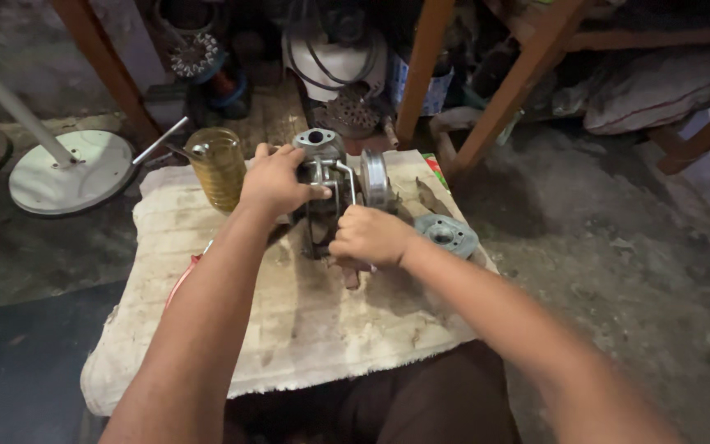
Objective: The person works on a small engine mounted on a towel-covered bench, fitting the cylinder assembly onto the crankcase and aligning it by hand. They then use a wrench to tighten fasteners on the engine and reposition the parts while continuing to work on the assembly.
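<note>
While looking down from the head cam, you get one small metal engine block (322,177) sitting on a dirty cloth-covered board (289,321) across the lap. Left hand (275,181) is curled tight around the upper left of it. Right hand (369,236) is closed in a fist at the lower front, gripping something I can't make out. One yellowish plastic jar (217,167) stands just left, one round grey metal cover (447,234) lies right. One white fan base (67,168) sits on the floor.
</note>
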A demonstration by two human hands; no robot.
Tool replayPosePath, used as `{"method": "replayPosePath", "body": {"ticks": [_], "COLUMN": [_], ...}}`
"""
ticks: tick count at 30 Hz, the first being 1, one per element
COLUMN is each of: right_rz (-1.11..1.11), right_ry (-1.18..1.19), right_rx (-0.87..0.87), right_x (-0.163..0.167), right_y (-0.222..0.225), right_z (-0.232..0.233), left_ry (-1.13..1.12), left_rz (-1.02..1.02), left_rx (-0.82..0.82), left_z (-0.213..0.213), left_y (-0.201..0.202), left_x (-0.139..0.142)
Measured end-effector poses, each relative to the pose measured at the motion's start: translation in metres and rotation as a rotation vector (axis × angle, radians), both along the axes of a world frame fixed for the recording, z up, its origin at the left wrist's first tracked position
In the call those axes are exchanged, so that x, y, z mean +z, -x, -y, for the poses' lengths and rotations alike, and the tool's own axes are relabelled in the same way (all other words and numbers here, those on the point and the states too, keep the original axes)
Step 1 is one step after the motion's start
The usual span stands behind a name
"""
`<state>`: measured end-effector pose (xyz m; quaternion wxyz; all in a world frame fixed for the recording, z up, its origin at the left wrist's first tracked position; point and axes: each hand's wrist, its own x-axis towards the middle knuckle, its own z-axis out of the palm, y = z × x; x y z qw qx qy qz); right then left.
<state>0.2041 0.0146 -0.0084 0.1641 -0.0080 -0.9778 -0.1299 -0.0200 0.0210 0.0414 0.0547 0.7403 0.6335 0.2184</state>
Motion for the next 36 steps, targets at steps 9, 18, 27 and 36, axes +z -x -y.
{"method": "replayPosePath", "body": {"ticks": [9, 18, 27, 36], "right_rz": [-0.543, -1.704, -1.97, -1.943], "right_ry": [0.577, 1.722, 1.926, 1.599], "right_rx": [-0.19, -0.146, -0.202, -0.36], "right_x": [0.064, 0.076, 0.04, 0.041], "right_y": [0.014, 0.001, 0.005, 0.026], "right_z": [0.04, -0.105, -0.145, -0.156], "left_ry": [0.018, 0.072, 0.106, 0.082], "left_rz": [-0.05, -0.04, 0.04, 0.033], "left_rx": [-0.01, 0.09, 0.167, 0.166], "left_z": [-0.005, -0.001, 0.008, 0.012], "left_y": [-0.005, -0.019, -0.032, -0.03], "left_x": [-0.002, 0.006, 0.012, 0.01]}}
